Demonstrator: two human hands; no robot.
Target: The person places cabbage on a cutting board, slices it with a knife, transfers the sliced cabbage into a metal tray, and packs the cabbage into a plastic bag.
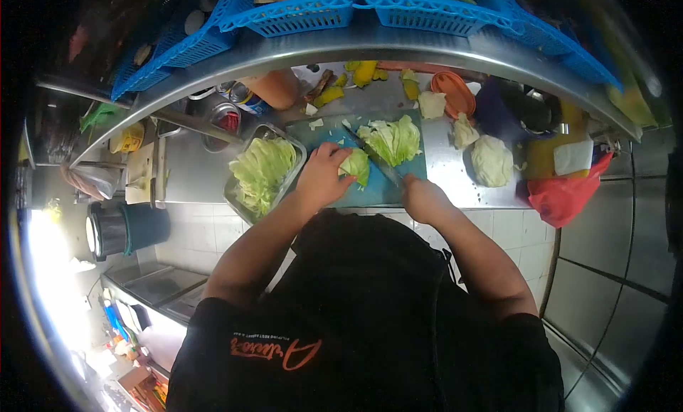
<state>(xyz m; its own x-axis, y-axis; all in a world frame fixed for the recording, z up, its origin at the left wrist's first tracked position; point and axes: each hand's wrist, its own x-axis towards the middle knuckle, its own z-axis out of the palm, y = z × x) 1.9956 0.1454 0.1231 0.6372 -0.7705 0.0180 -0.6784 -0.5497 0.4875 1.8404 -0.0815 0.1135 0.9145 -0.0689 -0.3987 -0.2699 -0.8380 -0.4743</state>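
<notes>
My left hand [324, 177] presses its curled fingers on a green cabbage piece [356, 167] on the teal cutting board [380, 193]. In my right hand [425, 200] is the handle of a kitchen knife [386, 172]. The blade slants up and left across the board, between the held piece and a heap of cut cabbage [393, 140]. Part of the held piece is hidden under my left fingers. Left of the board, beside my left forearm, a metal tray [302, 158] holds more cut cabbage [262, 172].
Right of the board lie a pale cabbage head [491, 161], loose leaves, an orange lid [453, 94] and a dark pot [505, 113]. A red plastic bag [562, 199] hangs at the right edge. Overhead, a metal shelf [341, 51] carries blue baskets [302, 21]. Yellow peels lie behind the board.
</notes>
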